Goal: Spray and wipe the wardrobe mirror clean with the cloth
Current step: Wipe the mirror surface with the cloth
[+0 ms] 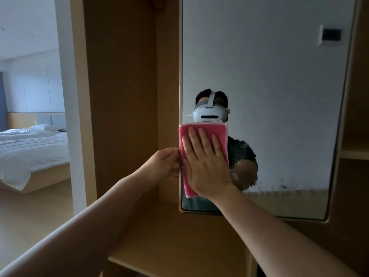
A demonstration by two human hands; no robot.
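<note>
Forearms (79, 226) nearest. Right hand (207, 164), fingers (201, 140) straight, pressed pink cloth (184, 132) flat on wardrobe mirror (269, 96), lower left. Left hand (166, 162) gripped mirror's left edge. Risk: unpinched cloth slipping down; spray droplets (279, 191) at right drying streaky.

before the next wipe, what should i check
1. Cloth flat on the mirror: ok.
2. Right hand spread flat on cloth: ok.
3. Left hand gripping mirror's left edge: ok.
4. Lower mirror clean: not ok, streaks to the right of the cloth.
5. Spray bottle within reach: cannot tell, not in view.
</note>
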